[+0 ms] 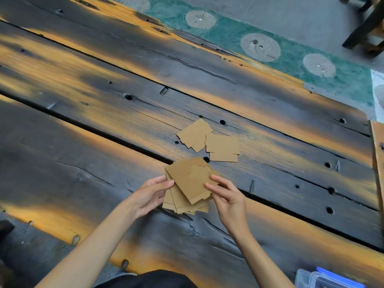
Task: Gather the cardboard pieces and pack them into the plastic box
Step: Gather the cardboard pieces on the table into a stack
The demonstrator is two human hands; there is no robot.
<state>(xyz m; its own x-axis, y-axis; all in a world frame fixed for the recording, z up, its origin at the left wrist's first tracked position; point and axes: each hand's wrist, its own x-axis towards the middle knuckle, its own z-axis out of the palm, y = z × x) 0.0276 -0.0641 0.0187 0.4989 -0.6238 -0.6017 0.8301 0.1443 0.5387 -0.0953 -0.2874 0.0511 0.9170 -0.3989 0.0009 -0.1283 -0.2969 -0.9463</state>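
Observation:
A fanned stack of brown cardboard pieces (190, 183) is held just above the dark wooden table. My left hand (150, 196) grips the stack's left edge, and my right hand (227, 196) pinches its right edge. Two more cardboard pieces lie flat on the table beyond the stack: one (195, 135) turned like a diamond, the other (223, 148) to its right, their edges overlapping slightly. The clear plastic box (326, 279) with a blue rim shows at the bottom right corner, partly cut off by the frame.
The table (104, 113) is made of dark, scorched planks with gaps and knot holes. Beyond its far edge lies a green floor strip with round discs (260, 46). Dark chair legs (365, 28) stand at the top right. A wooden board edge (377, 154) runs along the right.

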